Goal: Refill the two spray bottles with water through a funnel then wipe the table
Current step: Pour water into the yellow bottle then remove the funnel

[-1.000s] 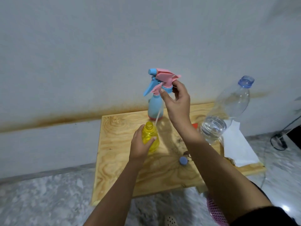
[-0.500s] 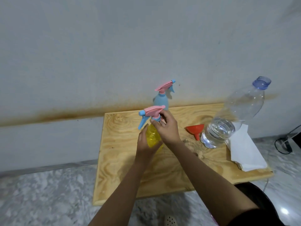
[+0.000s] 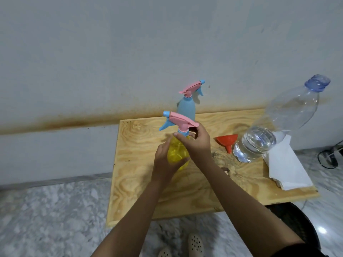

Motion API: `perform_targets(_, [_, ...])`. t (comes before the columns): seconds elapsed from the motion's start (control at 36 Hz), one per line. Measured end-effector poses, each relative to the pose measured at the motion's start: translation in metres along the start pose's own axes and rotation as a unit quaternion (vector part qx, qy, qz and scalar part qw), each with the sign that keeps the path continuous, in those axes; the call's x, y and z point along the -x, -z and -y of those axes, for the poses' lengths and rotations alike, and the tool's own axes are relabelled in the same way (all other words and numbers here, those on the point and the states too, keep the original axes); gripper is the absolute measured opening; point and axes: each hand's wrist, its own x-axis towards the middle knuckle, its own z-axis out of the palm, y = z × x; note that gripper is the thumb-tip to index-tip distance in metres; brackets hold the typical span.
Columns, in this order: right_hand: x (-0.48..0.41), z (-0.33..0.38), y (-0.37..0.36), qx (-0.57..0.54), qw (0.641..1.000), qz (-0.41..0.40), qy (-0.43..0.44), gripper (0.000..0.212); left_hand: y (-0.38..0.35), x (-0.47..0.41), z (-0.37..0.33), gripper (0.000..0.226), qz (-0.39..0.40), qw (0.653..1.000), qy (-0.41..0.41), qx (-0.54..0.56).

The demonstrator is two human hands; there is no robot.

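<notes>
1. screwing looks like the step in hand: the right hand (image 3: 197,145) has its fingers (image 3: 181,136) pinching the collar under the pink spray head (image 3: 178,120)
2. the left hand (image 3: 164,162) has its fingers wrapped round the yellow spray bottle (image 3: 177,154), which stands upright mid tabletop (image 3: 141,182)
3. thin plastic, likely light and a bit squashy, slippery if wet; best held low on the body, turning only at the collar
4. the blue spray bottle (image 3: 186,108) stands behind, by the wall; the red funnel (image 3: 227,140) lies just beside the water bottle (image 3: 269,134)
</notes>
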Motion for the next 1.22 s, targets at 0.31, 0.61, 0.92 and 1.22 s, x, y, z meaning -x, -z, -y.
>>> perform_targets(0.31, [0.001,0.042,0.016,-0.060,0.994,0.093,-0.004,0.013,0.019,0.002,-0.039,0.093,0.046,0.994,0.022,0.094])
perform_targets(0.61, [0.010,0.050,0.018,-0.095,0.995,0.025,-0.003,0.035,0.025,0.013,-0.051,0.091,0.078,0.993,0.004,0.092])
perform_targets(0.92, [0.017,0.049,0.022,-0.111,0.989,0.094,-0.037,0.033,0.029,0.015,-0.057,0.091,0.073,0.991,0.018,0.114])
perform_targets(1.22, [0.012,0.048,0.024,-0.118,0.986,0.111,-0.031,0.038,0.030,0.007,-0.057,0.092,0.070,0.988,0.025,0.136])
